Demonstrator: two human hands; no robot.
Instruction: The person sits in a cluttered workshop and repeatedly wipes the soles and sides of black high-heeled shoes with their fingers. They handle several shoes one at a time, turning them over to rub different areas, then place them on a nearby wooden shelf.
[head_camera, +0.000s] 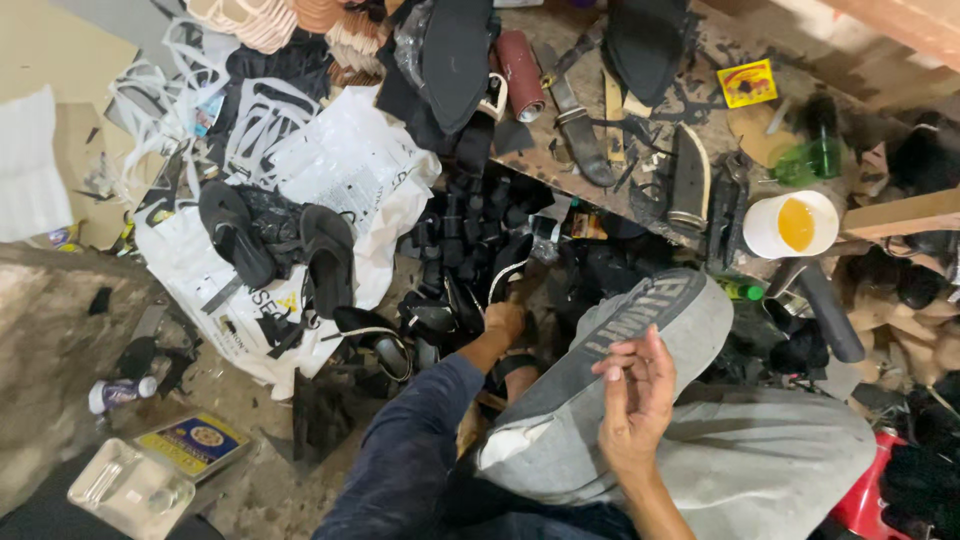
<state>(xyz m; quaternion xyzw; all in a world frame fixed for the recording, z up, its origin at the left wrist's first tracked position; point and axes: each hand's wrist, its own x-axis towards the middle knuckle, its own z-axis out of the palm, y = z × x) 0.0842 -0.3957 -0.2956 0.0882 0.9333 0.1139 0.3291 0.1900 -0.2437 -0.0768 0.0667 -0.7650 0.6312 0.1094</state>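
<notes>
The left hand (505, 320) reaches down into the heap of black sandal parts (470, 250) on the floor, fingers closed around one black strap piece. The right hand (635, 400) rests open on the grey-clad knee (650, 320), steadying the person's lean.

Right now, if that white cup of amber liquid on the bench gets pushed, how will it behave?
The white cup looks open-topped and well filled with amber liquid, so a push would probably slosh or spill it. It sits at the bench edge, so it may tip off. Its thin wall probably flexes when gripped.
</notes>
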